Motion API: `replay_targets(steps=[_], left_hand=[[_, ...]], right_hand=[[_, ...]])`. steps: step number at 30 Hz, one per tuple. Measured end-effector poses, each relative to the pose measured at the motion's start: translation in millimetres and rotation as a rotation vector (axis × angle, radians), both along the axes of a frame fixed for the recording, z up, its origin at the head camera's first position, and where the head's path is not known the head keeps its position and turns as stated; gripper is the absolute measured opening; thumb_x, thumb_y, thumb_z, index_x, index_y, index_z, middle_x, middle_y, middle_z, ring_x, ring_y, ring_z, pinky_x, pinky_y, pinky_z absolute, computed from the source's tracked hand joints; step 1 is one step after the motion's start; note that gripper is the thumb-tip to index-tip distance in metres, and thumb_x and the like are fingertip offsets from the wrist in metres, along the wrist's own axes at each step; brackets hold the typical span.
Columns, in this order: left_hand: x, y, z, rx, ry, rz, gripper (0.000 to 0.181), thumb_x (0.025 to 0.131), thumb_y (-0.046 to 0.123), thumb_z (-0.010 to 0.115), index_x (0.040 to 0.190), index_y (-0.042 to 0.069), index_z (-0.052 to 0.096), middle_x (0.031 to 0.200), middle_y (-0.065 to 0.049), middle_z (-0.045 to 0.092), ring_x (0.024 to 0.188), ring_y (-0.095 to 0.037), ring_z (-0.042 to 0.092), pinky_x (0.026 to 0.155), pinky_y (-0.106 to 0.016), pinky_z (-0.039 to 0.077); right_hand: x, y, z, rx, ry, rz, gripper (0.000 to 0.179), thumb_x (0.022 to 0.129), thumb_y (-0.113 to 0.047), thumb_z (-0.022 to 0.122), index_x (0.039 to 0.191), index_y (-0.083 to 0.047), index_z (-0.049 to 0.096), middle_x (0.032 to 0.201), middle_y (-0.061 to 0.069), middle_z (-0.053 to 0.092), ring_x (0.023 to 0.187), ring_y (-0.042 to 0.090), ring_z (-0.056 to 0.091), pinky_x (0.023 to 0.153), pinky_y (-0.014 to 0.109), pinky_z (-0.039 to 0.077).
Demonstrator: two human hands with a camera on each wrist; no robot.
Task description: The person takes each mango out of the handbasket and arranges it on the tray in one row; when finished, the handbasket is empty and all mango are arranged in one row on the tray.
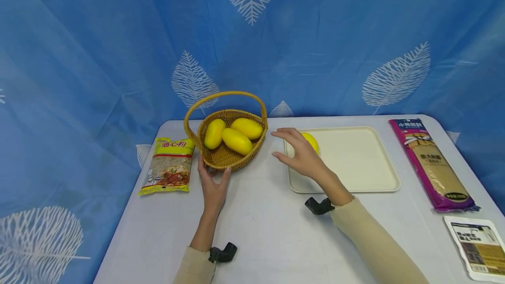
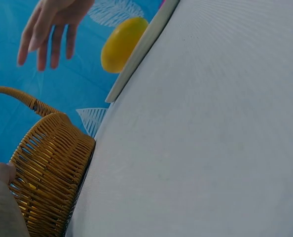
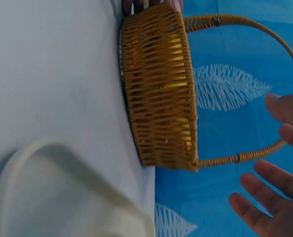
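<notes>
In the head view a wicker basket [image 1: 221,160] with a tall handle holds three yellow mangoes [image 1: 237,141]. My left hand [image 1: 213,189] grips its near left side, the thumb at the rim; some of its fingers are hidden by the wall. My right hand [image 1: 301,154] is held over the left part of a cream tray [image 1: 355,161], fingers spread and holding nothing. Behind that hand another yellow mango [image 1: 311,140] lies on the tray, partly covered in the head view. The left wrist view shows this mango [image 2: 124,44] more fully.
A bag of macaroni [image 1: 169,165] lies left of the basket. Right of the tray is a long purple noodle packet [image 1: 434,165], with a flat white-edged pack [image 1: 477,246] nearer the front. A blue leaf-print cloth [image 1: 315,34] hangs behind the white table [image 1: 260,231].
</notes>
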State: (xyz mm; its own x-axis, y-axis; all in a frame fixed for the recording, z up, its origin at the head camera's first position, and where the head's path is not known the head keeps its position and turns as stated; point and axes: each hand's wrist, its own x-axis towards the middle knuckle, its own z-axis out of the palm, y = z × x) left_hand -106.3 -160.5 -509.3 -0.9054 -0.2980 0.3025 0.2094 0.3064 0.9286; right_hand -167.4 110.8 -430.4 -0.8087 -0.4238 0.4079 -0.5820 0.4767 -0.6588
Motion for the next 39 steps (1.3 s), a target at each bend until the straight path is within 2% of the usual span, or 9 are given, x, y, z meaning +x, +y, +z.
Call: replay_targets(steps=[3,7,13,16,20,26,34,36,39], left_hand=[[-3.2,-2.1,-10.0,-0.012,-0.020,0.011,0.090,0.092,0.014,0.068,0.157,0.013,0.006,0.162,-0.014,0.016,0.138,-0.038,0.032,0.104,-0.056,0.036],[-4.1,-2.1,-12.7,-0.018,-0.026,0.010,0.090,0.093,0.020,0.068,0.158,0.017,0.007,0.162,-0.009,0.015,0.140,-0.033,0.031,0.104,-0.052,0.036],[-5.4,-1.8,-13.8,-0.040,0.006,0.013,0.090,0.092,0.024,0.070,0.157,0.015,0.010,0.160,-0.012,0.020,0.133,-0.031,0.038,0.099,-0.043,0.040],[-5.7,-2.6,-13.9,-0.050,0.011,0.020,0.090,0.091,0.026,0.070,0.157,0.014,0.010,0.159,-0.013,0.021,0.130,-0.032,0.040,0.098,-0.042,0.040],[-5.7,-4.6,-13.9,-0.052,0.008,0.025,0.090,0.092,0.028,0.070,0.158,0.015,0.009,0.160,-0.011,0.020,0.133,-0.032,0.038,0.099,-0.045,0.040],[-4.8,-6.4,-13.9,-0.059,0.002,0.028,0.089,0.092,0.025,0.069,0.158,0.015,0.009,0.161,-0.011,0.019,0.131,-0.032,0.040,0.098,-0.043,0.041],[-4.2,-6.9,-14.6,-0.020,-0.013,0.005,0.090,0.093,0.021,0.068,0.158,0.017,0.006,0.163,-0.008,0.014,0.142,-0.033,0.030,0.103,-0.053,0.038],[-4.0,-6.0,-11.6,-0.009,-0.013,-0.005,0.090,0.093,0.017,0.068,0.158,0.013,0.006,0.163,-0.012,0.013,0.141,-0.037,0.030,0.103,-0.056,0.037],[-0.1,-2.5,2.9,0.002,-0.003,-0.021,0.089,0.093,0.012,0.067,0.156,0.004,0.006,0.161,-0.020,0.013,0.139,-0.043,0.030,0.102,-0.060,0.036]], right_hand=[[-9.6,-14.4,0.8,0.000,-0.010,0.074,0.053,0.088,-0.018,0.075,0.137,-0.013,0.056,0.139,0.012,0.050,0.130,0.027,0.048,0.107,0.047,0.042],[-19.5,-30.3,-0.1,-0.013,-0.016,0.125,0.055,0.087,-0.020,0.076,0.137,-0.012,0.056,0.137,0.010,0.051,0.129,0.025,0.049,0.108,0.046,0.042],[-30.0,-46.9,-4.2,-0.020,-0.039,0.166,0.053,0.087,-0.020,0.076,0.135,-0.009,0.057,0.136,0.009,0.053,0.128,0.024,0.050,0.108,0.045,0.043],[-35.1,-56.1,-4.8,0.004,-0.056,0.192,0.053,0.087,-0.021,0.076,0.135,-0.009,0.058,0.136,0.009,0.054,0.127,0.024,0.050,0.107,0.044,0.043],[-41.6,-70.5,-3.1,0.075,-0.070,0.217,0.053,0.087,-0.027,0.075,0.135,-0.012,0.059,0.135,0.009,0.054,0.126,0.025,0.051,0.106,0.044,0.044],[-52.8,-88.9,-4.7,0.232,-0.104,0.233,0.055,0.089,-0.038,0.072,0.138,-0.019,0.057,0.143,0.011,0.050,0.133,0.028,0.046,0.111,0.048,0.039],[-67.5,-101.2,-8.7,0.337,-0.099,0.272,0.051,0.090,-0.034,0.071,0.137,-0.020,0.058,0.152,0.012,0.041,0.138,0.033,0.040,0.113,0.049,0.035],[-70.3,-102.7,-9.6,0.370,-0.103,0.286,0.050,0.091,-0.033,0.070,0.138,-0.020,0.058,0.154,0.013,0.039,0.139,0.033,0.039,0.113,0.049,0.035],[-73.3,-104.8,-9.9,0.421,-0.117,0.304,0.047,0.092,-0.031,0.069,0.138,-0.022,0.059,0.156,0.013,0.036,0.141,0.033,0.036,0.114,0.049,0.034]])
